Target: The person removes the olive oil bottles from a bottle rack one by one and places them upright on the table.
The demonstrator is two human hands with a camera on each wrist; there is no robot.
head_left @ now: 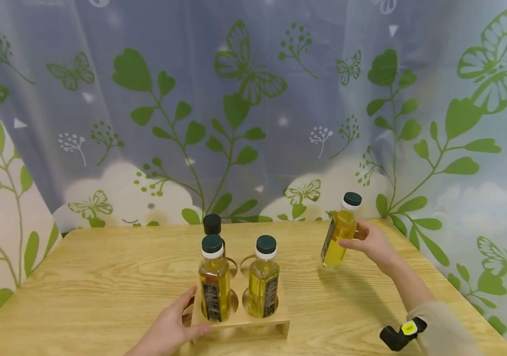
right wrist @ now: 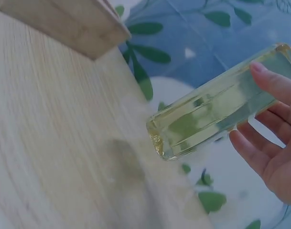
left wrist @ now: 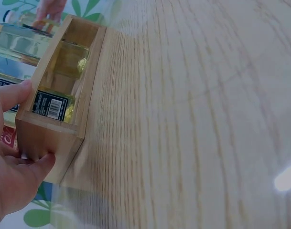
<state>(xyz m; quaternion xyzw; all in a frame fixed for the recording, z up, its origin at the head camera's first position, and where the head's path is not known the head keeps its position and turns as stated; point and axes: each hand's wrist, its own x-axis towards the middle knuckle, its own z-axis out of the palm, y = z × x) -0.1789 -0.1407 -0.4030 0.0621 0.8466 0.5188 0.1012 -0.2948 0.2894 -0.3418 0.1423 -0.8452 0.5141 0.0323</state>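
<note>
My right hand [head_left: 375, 244] holds a clear bottle of yellow oil [head_left: 346, 226] with a dark green cap, thumb and fingers on its sides. It leans slightly, its base just above the table's right part in the head view; the right wrist view shows the bottle [right wrist: 217, 109] side-on. My left hand [head_left: 169, 320] grips the left end of a wooden bottle rack [head_left: 241, 289], thumb at its front edge. Two similar oil bottles, left [head_left: 214, 287] and right [head_left: 264, 284], stand in the rack's front holes. Behind the left one shows a black-capped bottle [head_left: 212, 224], mostly hidden.
The rack stands on a wood-grain table [head_left: 115, 267] near its front edge. A curtain [head_left: 253, 123] with green leaves and butterflies hangs behind and beside the table. A black strap device [head_left: 402, 333] sits at my right wrist.
</note>
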